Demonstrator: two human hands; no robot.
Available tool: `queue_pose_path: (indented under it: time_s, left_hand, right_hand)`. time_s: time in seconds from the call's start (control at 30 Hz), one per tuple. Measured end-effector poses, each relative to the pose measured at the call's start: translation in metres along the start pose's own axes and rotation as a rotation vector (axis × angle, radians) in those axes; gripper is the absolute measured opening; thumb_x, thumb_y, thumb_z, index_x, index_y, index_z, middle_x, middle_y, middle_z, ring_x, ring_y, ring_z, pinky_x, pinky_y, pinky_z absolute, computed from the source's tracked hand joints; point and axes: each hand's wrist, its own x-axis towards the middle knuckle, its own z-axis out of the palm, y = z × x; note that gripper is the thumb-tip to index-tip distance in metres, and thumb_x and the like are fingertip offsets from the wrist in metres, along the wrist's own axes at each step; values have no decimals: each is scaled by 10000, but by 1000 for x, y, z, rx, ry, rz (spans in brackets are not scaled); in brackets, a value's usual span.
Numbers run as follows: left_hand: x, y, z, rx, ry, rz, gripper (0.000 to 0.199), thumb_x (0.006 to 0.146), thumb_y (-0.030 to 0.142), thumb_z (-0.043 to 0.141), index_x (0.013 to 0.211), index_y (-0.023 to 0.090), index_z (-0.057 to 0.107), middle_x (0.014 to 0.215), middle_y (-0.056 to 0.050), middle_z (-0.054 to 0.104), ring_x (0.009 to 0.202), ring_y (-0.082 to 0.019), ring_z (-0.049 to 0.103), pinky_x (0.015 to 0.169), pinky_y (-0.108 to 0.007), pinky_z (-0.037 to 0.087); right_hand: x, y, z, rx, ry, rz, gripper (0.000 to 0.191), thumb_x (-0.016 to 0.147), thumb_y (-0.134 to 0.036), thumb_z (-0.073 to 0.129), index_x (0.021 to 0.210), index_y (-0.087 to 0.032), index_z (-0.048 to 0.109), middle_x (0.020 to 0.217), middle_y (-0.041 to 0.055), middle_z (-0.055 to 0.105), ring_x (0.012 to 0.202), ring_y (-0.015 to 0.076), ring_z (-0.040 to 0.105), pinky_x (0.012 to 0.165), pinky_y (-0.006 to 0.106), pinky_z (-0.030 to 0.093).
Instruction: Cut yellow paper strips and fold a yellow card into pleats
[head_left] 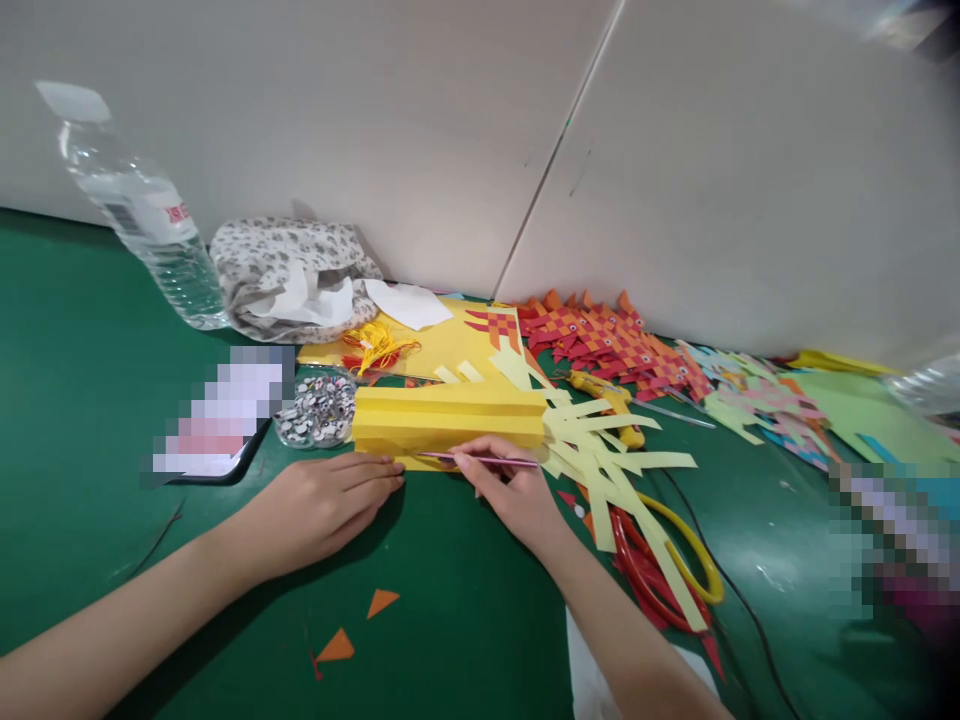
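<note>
A sheet of yellow paper [450,418] with lengthwise creases lies on the green table in front of me. My left hand [326,505] rests flat, its fingertips on the paper's lower left corner. Between the fingers of my right hand [510,490] is a slim pink pen [506,461], pointing left, its tip at the paper's lower edge. Whether the tip touches the paper I cannot tell. Pale yellow paper strips [600,460] lie in a loose heap beside the paper's right end.
Left stand a phone [225,420], googly eyes [315,408], a plastic bottle [150,220] and a patterned cloth tissue holder [292,240]. Woven red-orange paper fish [600,340], a yellow glue gun [619,405] and scissors with red and yellow handles [652,580] lie right. A cable crosses there.
</note>
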Motion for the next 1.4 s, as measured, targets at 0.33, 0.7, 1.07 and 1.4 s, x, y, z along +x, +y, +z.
queue_pose_path:
  time_s: [0.33, 0.7, 1.07, 1.4]
  left_hand:
    - [-1, 0, 1, -15, 0, -19, 276, 940, 191, 416, 1105, 147, 633, 1144, -69, 676, 1028, -194, 642, 883, -316, 546]
    - [-3, 0, 1, -1, -11, -30, 275, 939, 198, 422, 1118, 161, 627, 1161, -57, 669, 1036, -187, 640, 890, -316, 539]
    - [-1, 10, -2, 131, 99, -58, 234, 907, 204, 466, 998, 159, 676, 982, -29, 739, 868, -192, 704, 729, -303, 583]
    - [3, 20, 2, 146, 96, -82, 236, 907, 204, 467, 1072, 174, 633, 1049, -35, 713, 920, -199, 676, 777, -334, 565]
  right_hand:
    - [1, 6, -1, 132, 136, 6, 147, 753, -317, 632, 693, -184, 639, 669, 23, 678, 466, 104, 495, 460, 236, 393]
    - [0, 8, -2, 150, 226, -44, 116, 738, -268, 616, 656, -186, 626, 622, 19, 684, 482, 129, 557, 444, 233, 409]
    - [1, 16, -14, 315, 271, -110, 101, 735, -223, 589, 651, -184, 629, 596, 6, 671, 441, 102, 501, 463, 236, 401]
    - [1, 12, -11, 273, 243, -52, 101, 678, -248, 598, 598, -185, 606, 542, -5, 638, 434, 107, 510, 446, 233, 408]
